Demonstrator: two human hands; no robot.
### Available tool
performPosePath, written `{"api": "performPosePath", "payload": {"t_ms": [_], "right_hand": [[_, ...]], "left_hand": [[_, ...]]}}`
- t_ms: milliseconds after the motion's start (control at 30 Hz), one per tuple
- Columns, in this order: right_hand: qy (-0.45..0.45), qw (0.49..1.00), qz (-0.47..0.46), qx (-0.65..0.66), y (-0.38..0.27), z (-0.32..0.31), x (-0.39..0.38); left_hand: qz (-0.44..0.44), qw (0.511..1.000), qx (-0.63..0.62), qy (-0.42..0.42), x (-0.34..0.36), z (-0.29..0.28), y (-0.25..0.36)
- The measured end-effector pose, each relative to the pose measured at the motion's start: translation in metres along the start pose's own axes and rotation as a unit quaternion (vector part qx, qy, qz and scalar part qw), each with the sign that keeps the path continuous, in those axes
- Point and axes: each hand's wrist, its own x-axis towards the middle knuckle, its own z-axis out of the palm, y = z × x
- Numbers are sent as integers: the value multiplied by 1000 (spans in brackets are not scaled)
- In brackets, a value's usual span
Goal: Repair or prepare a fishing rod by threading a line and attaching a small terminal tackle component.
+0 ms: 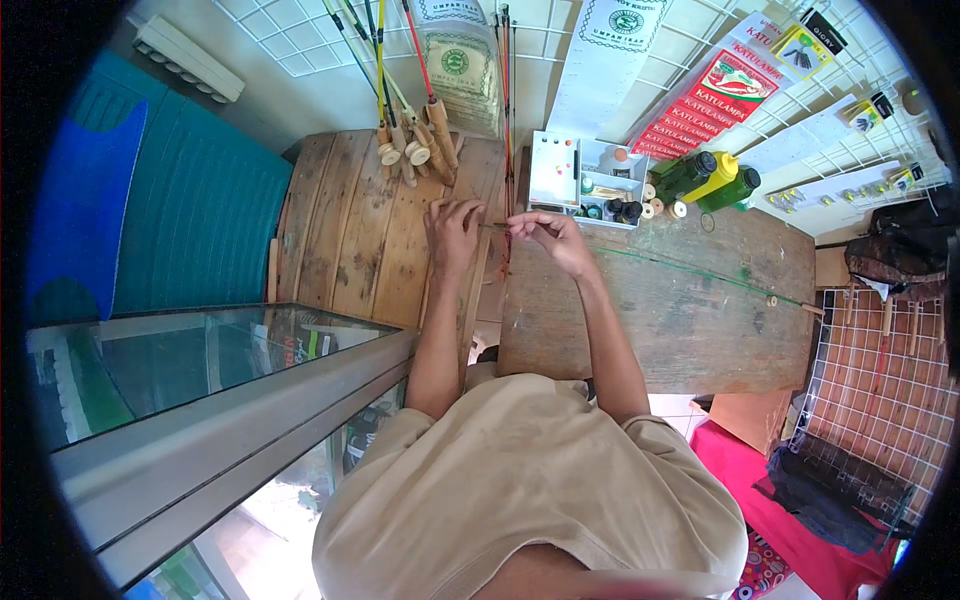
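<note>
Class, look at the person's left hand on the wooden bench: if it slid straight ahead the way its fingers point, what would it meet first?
Probably the bundle of rod handles, with their wooden butts and pale round end caps, leaning against the wall beyond the left hand. Only bare planks of the wooden bench lie between, though depth is hard to judge.

Bright, even daylight, no hard shadows. Far white wall [300,95] w/ wire grid [880,110] is brightest, nearly washed out. Glass case top [200,355] at near left shows pale reflections and mild glare; floor below it is blown out. Hands cast only soft, faint shade on wooden table [690,300]. Centre is sharp enough; small items far right go soft. Strong fisheye: table edges and case frame bow, grid lines curve. Black vignette rings the corners; teal panel [190,200] at left is dimmer.
</note>
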Motion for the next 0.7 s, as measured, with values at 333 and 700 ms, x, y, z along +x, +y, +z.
{"api": "performPosePath", "payload": {"t_ms": [333,700], "right_hand": [[50,986,-75,-143,12,0,6],[43,823,-271,-498,-12,9,14]], "left_hand": [[12,999,-50,-10,1,7,10],[12,996,-82,-42,7,-6,20]]}}
